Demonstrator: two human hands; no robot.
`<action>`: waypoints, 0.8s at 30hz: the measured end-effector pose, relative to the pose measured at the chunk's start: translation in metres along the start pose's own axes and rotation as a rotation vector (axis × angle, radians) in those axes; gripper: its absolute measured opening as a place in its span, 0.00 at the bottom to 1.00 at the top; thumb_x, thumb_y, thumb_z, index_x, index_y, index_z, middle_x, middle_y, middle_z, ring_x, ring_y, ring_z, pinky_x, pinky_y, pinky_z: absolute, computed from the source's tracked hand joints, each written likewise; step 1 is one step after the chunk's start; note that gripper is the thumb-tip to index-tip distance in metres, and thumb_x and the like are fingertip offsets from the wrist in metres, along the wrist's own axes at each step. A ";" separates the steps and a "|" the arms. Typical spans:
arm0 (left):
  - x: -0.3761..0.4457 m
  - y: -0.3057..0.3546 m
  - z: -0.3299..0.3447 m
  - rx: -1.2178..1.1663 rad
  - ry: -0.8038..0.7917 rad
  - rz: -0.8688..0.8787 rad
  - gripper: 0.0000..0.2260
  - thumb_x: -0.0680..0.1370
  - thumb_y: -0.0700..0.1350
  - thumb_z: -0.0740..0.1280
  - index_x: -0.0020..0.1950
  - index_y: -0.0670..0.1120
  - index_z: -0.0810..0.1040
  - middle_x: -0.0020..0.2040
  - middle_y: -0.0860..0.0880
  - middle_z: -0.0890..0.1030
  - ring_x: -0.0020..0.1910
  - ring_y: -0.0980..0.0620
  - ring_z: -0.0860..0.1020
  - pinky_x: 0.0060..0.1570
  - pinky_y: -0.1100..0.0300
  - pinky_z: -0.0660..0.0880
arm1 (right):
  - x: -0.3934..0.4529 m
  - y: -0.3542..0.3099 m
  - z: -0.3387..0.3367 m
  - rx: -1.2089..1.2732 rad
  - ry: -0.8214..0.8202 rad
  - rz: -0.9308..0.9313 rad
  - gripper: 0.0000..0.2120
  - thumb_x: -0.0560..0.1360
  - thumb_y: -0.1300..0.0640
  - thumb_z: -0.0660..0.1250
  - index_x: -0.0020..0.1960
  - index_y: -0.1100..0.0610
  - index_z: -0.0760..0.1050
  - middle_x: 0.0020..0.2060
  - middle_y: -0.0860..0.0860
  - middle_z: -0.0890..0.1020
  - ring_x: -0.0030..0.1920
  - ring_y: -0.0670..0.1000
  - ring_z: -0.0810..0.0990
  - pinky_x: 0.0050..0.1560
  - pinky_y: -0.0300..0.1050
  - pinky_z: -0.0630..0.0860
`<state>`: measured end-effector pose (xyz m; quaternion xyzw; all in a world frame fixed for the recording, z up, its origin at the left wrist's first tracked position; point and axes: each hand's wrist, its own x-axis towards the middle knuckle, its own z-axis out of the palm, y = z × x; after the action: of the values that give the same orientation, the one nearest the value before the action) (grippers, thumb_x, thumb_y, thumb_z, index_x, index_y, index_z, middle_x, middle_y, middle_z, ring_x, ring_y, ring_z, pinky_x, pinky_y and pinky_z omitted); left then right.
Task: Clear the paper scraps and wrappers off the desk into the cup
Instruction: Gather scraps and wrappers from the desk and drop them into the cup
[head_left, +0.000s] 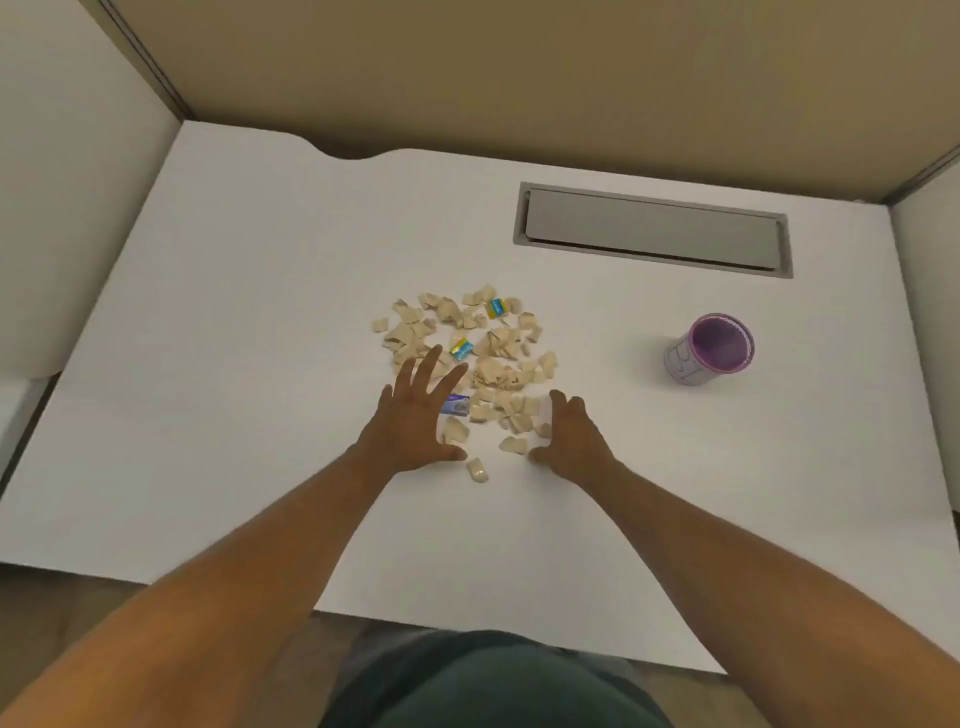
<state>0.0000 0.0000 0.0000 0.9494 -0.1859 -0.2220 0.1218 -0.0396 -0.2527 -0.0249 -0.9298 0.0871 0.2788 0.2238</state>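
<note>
A pile of beige paper scraps (493, 353) lies in the middle of the white desk (234, 312). Among them are two yellow-and-blue wrappers (461, 349) (497, 308) and a purple-white wrapper (456, 404). My left hand (415, 415) lies flat with fingers spread over the pile's near left edge, partly covering the purple-white wrapper. My right hand (569, 434) rests at the near right edge, fingers curled down against the scraps; what they hold is hidden. A purple-rimmed cup (714, 351) stands upright to the right, apart from the pile.
A grey cable hatch (654, 228) is set into the desk behind the cup. Beige partition walls (519, 78) close in the back and both sides. A loose scrap (477, 470) lies between my hands near the front.
</note>
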 end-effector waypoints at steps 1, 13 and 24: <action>0.006 -0.003 0.000 0.016 -0.016 0.004 0.57 0.66 0.71 0.75 0.85 0.59 0.46 0.86 0.50 0.39 0.85 0.39 0.46 0.77 0.34 0.63 | 0.005 -0.002 0.002 0.024 0.011 -0.003 0.41 0.71 0.50 0.79 0.75 0.59 0.60 0.62 0.59 0.69 0.56 0.62 0.81 0.51 0.50 0.78; 0.057 -0.040 -0.006 -0.206 0.198 -0.162 0.41 0.71 0.60 0.77 0.81 0.56 0.64 0.83 0.49 0.60 0.80 0.42 0.62 0.71 0.41 0.73 | 0.059 -0.031 -0.023 -0.150 0.171 -0.205 0.49 0.57 0.41 0.85 0.69 0.54 0.65 0.64 0.54 0.69 0.60 0.58 0.73 0.47 0.52 0.80; 0.075 -0.038 -0.001 0.049 -0.039 -0.113 0.25 0.82 0.45 0.66 0.79 0.52 0.69 0.80 0.48 0.65 0.73 0.42 0.67 0.60 0.48 0.78 | 0.071 -0.046 -0.002 -0.429 0.019 -0.312 0.35 0.77 0.54 0.73 0.79 0.47 0.62 0.82 0.55 0.54 0.74 0.62 0.64 0.55 0.53 0.80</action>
<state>0.0740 0.0034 -0.0394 0.9565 -0.1398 -0.2424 0.0824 0.0333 -0.2158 -0.0464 -0.9608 -0.1163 0.2444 0.0607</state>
